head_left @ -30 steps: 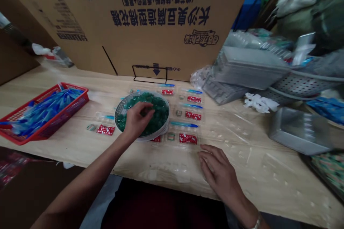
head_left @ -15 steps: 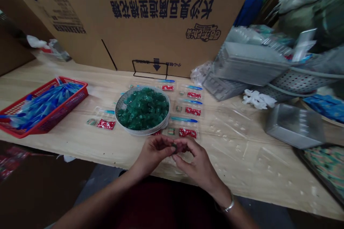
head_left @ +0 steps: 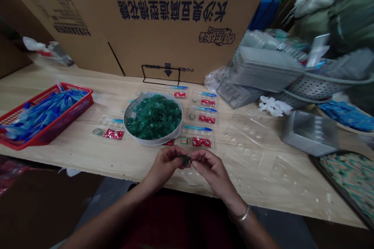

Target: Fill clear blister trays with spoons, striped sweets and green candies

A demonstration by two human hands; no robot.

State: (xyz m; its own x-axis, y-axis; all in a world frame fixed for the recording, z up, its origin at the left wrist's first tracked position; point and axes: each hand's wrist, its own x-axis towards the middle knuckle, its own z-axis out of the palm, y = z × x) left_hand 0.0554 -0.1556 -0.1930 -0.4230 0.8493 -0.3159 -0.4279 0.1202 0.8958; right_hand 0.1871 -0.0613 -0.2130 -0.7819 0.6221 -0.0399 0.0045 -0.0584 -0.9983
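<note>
Both hands were drawn together above the near part of the counter (head_left: 257, 190), just in front of a round mesh sieve (head_left: 152, 141). The left hand (head_left: 165, 165) and the right hand (head_left: 210, 169) each had a narrow pinch on a small green piece (head_left: 185, 159), which sat between their fingertips and stood clear of the counter. A silver bracelet (head_left: 240, 215) circled the right wrist.

The sieve lay flat and held a heaped pile of green pieces (head_left: 153, 117), glossy and translucent, with a bare patch of mesh showing at its left. Around it lay clear plastic blister trays (head_left: 201, 136), their hollows holding thin blue sticks (head_left: 197, 128) and red packets (head_left: 201, 142), with more of the same to the left of the sieve. Some small items also sat in the hollows, too small to make out.

Further left stood a red plastic basket (head_left: 74, 92) filled with blue-and-clear pieces (head_left: 43, 115). A large printed cardboard carton (head_left: 166, 35) stood upright along the back of the counter. To the right, grey trays (head_left: 260, 68) were stacked against a perforated grey basket (head_left: 315, 87), with a crumpled white glove (head_left: 273, 106) just beside them. Another grey tray (head_left: 309, 133) sat nearer the edge, next to a patterned tray (head_left: 347, 179)
</note>
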